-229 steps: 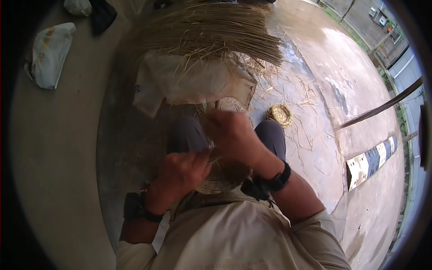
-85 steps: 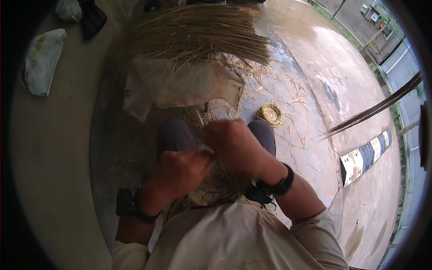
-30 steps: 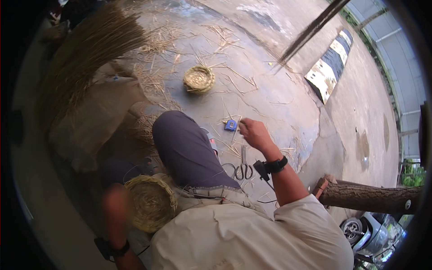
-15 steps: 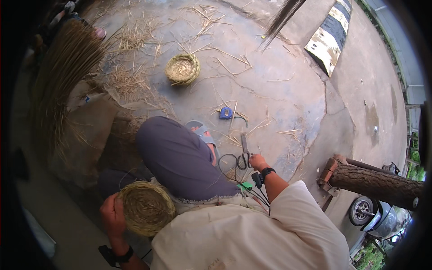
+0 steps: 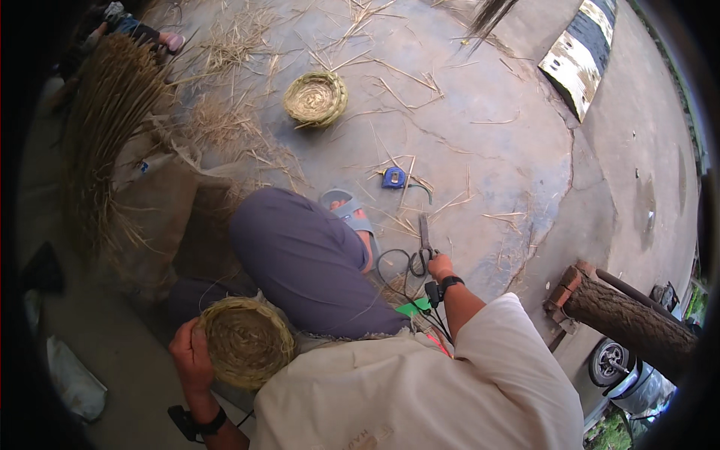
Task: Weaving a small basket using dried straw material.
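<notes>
A round woven straw basket [image 5: 247, 341] rests tilted against my lap. My left hand [image 5: 193, 352] is closed on its left rim. Low over the floor on my right, my right hand [image 5: 440, 265] grips a handle loop of dark scissors [image 5: 425, 240], whose blades point away from me. A blue tape measure [image 5: 394, 178] lies just beyond the scissor tips among loose straws. Farther off, a second small straw basket [image 5: 315, 99] sits upright on the concrete.
A large bundle of straw stalks [image 5: 109, 112] stands at the left, with scattered straw around it. Black cables and a green piece [image 5: 414, 306] lie by my right wrist. At the right are a tree trunk [image 5: 630, 319], a wheel [image 5: 607, 362] and a black-and-white striped slab [image 5: 581, 60].
The whole view has shifted slightly, so the floor things appear a little farther right. Both hands keep their holds on the basket and the scissors.
</notes>
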Demonstrator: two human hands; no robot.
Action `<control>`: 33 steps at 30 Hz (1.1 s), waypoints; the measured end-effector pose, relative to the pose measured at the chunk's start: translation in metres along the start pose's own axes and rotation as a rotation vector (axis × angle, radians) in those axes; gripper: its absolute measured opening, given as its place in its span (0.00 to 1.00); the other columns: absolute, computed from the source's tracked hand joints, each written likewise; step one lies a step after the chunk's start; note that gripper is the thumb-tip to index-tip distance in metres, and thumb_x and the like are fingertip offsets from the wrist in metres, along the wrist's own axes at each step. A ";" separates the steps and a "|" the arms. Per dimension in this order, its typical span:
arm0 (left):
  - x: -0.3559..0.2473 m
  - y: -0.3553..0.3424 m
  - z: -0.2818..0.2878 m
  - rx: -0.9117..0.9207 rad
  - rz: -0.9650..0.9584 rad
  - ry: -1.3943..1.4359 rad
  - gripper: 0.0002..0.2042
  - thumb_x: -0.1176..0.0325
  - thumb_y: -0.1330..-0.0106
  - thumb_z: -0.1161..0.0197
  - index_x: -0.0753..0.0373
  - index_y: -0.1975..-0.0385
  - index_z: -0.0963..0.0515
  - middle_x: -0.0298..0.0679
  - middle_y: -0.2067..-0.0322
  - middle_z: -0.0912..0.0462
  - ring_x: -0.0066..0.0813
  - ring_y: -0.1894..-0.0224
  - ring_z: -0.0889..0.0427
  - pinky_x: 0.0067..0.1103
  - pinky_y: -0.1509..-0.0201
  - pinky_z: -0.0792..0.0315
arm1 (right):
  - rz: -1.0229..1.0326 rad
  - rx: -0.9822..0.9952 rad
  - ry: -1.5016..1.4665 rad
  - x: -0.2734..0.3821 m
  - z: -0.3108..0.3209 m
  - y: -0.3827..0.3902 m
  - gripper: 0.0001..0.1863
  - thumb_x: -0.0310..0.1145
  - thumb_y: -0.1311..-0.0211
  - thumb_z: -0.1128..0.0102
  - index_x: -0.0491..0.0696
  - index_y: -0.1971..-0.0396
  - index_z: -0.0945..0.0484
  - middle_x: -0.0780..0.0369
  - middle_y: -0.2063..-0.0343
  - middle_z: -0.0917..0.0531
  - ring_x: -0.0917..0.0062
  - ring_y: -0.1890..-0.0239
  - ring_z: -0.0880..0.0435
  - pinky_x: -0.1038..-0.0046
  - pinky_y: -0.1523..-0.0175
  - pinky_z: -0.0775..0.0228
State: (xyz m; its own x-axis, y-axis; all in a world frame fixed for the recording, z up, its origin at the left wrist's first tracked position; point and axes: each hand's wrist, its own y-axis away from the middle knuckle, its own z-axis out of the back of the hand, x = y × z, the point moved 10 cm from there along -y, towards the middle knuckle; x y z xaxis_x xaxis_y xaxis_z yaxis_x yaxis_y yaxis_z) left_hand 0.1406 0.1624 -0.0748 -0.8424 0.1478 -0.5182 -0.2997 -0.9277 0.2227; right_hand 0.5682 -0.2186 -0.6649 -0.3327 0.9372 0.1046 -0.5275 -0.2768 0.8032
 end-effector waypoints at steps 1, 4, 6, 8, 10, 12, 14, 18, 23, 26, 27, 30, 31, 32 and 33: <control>-0.002 -0.002 0.000 0.000 0.001 -0.007 0.15 0.66 0.23 0.45 0.74 0.55 0.18 0.50 0.64 0.13 0.41 0.62 0.14 0.33 0.54 0.23 | 0.001 -0.012 -0.020 0.001 0.001 0.000 0.17 0.36 0.37 0.42 0.43 0.57 0.12 0.50 0.56 0.10 0.52 0.52 0.11 0.58 0.44 0.18; -0.001 0.002 0.001 -0.015 0.034 -0.023 0.14 0.67 0.24 0.45 0.73 0.55 0.18 0.50 0.63 0.13 0.41 0.61 0.14 0.32 0.53 0.23 | -0.071 0.041 -0.049 0.011 0.011 0.006 0.16 0.36 0.37 0.41 0.42 0.58 0.12 0.48 0.56 0.11 0.51 0.50 0.11 0.57 0.45 0.18; -0.003 0.003 0.002 -0.008 0.063 -0.065 0.13 0.68 0.25 0.43 0.73 0.54 0.17 0.51 0.63 0.13 0.43 0.60 0.13 0.33 0.52 0.22 | -0.056 0.044 -0.010 0.013 0.013 0.005 0.16 0.36 0.37 0.40 0.41 0.58 0.12 0.46 0.56 0.11 0.51 0.49 0.11 0.57 0.45 0.18; -0.007 0.005 0.004 -0.017 0.066 -0.116 0.13 0.69 0.26 0.42 0.72 0.54 0.17 0.52 0.62 0.12 0.45 0.59 0.12 0.34 0.51 0.21 | -0.034 0.049 0.054 0.012 0.011 -0.002 0.16 0.36 0.36 0.39 0.41 0.58 0.12 0.46 0.55 0.11 0.51 0.49 0.12 0.56 0.44 0.18; -0.007 0.006 0.007 -0.040 0.045 -0.201 0.12 0.70 0.27 0.41 0.72 0.54 0.16 0.53 0.61 0.12 0.47 0.59 0.12 0.34 0.51 0.21 | -0.013 0.049 0.091 0.013 0.010 -0.007 0.17 0.38 0.36 0.38 0.40 0.59 0.11 0.45 0.55 0.11 0.50 0.48 0.12 0.56 0.43 0.19; -0.011 0.001 0.006 -0.007 0.074 -0.113 0.11 0.69 0.28 0.39 0.71 0.55 0.16 0.53 0.61 0.12 0.49 0.59 0.11 0.35 0.52 0.20 | 0.026 0.052 0.129 0.011 0.004 -0.017 0.22 0.43 0.37 0.35 0.37 0.59 0.12 0.43 0.56 0.11 0.49 0.48 0.12 0.55 0.43 0.19; -0.021 -0.002 0.006 -0.026 0.050 -0.142 0.10 0.69 0.27 0.38 0.70 0.56 0.16 0.52 0.63 0.12 0.49 0.61 0.11 0.34 0.55 0.19 | -0.011 0.034 0.081 0.015 0.013 -0.016 0.24 0.44 0.41 0.34 0.35 0.59 0.13 0.40 0.56 0.12 0.47 0.49 0.12 0.54 0.44 0.20; -0.029 0.001 0.012 -0.045 0.018 -0.097 0.10 0.69 0.27 0.37 0.68 0.55 0.15 0.51 0.64 0.12 0.48 0.62 0.11 0.33 0.58 0.19 | 0.050 0.005 0.070 0.033 0.025 -0.009 0.22 0.41 0.42 0.37 0.35 0.61 0.13 0.40 0.59 0.12 0.45 0.51 0.12 0.53 0.42 0.21; -0.034 0.010 0.017 -0.037 -0.020 -0.092 0.11 0.67 0.27 0.35 0.69 0.54 0.16 0.51 0.63 0.12 0.48 0.63 0.11 0.32 0.59 0.20 | 0.166 -0.050 -0.197 0.043 0.028 0.000 0.17 0.37 0.36 0.41 0.36 0.63 0.16 0.47 0.68 0.11 0.54 0.62 0.09 0.56 0.57 0.16; -0.034 0.023 0.021 -0.036 -0.021 -0.106 0.11 0.68 0.27 0.35 0.69 0.53 0.17 0.51 0.63 0.12 0.48 0.62 0.11 0.33 0.59 0.19 | 0.065 0.046 -0.835 0.040 0.034 0.018 0.09 0.35 0.29 0.45 0.43 0.61 0.26 0.57 0.73 0.16 0.73 0.76 0.14 0.70 0.79 0.23; -0.032 0.029 0.024 -0.049 -0.030 -0.107 0.11 0.68 0.28 0.35 0.69 0.53 0.17 0.51 0.63 0.12 0.48 0.62 0.11 0.33 0.59 0.19 | 0.067 0.055 -0.948 0.043 0.043 0.026 0.09 0.35 0.28 0.46 0.43 0.59 0.26 0.57 0.72 0.16 0.74 0.78 0.16 0.71 0.80 0.25; -0.015 0.053 0.035 -0.116 -0.021 -0.080 0.11 0.68 0.28 0.34 0.69 0.52 0.17 0.52 0.62 0.13 0.49 0.62 0.11 0.33 0.58 0.19 | 0.032 0.126 -1.199 0.059 0.071 0.048 0.11 0.39 0.23 0.48 0.47 0.53 0.27 0.58 0.67 0.15 0.80 0.82 0.25 0.75 0.83 0.34; -0.009 0.062 0.041 -0.143 -0.012 -0.066 0.11 0.69 0.28 0.34 0.69 0.52 0.17 0.52 0.62 0.13 0.49 0.61 0.11 0.34 0.58 0.19 | 0.031 0.184 -1.293 0.066 0.076 0.052 0.11 0.41 0.22 0.47 0.49 0.53 0.26 0.59 0.67 0.15 0.80 0.82 0.25 0.75 0.83 0.34; -0.002 0.071 0.046 -0.176 -0.010 -0.063 0.12 0.69 0.29 0.34 0.69 0.52 0.18 0.53 0.62 0.13 0.50 0.61 0.11 0.34 0.58 0.19 | 0.033 0.240 -1.385 0.080 0.093 0.065 0.12 0.43 0.22 0.47 0.50 0.54 0.26 0.60 0.67 0.15 0.81 0.81 0.25 0.76 0.82 0.34; 0.004 0.082 0.054 -0.214 -0.008 -0.061 0.12 0.69 0.29 0.34 0.69 0.52 0.18 0.53 0.62 0.13 0.51 0.61 0.11 0.34 0.57 0.19 | 0.040 0.302 -1.476 0.098 0.110 0.080 0.13 0.45 0.21 0.46 0.51 0.54 0.25 0.61 0.67 0.15 0.82 0.81 0.25 0.77 0.82 0.35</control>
State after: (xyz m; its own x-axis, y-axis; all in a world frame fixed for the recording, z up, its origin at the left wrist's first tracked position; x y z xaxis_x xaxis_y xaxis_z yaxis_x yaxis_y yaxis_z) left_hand 0.0885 0.1057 -0.0147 -0.8680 0.1695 -0.4668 -0.2097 -0.9771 0.0351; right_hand 0.5792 -0.1259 -0.5260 0.8170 0.3470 0.4605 -0.3003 -0.4259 0.8535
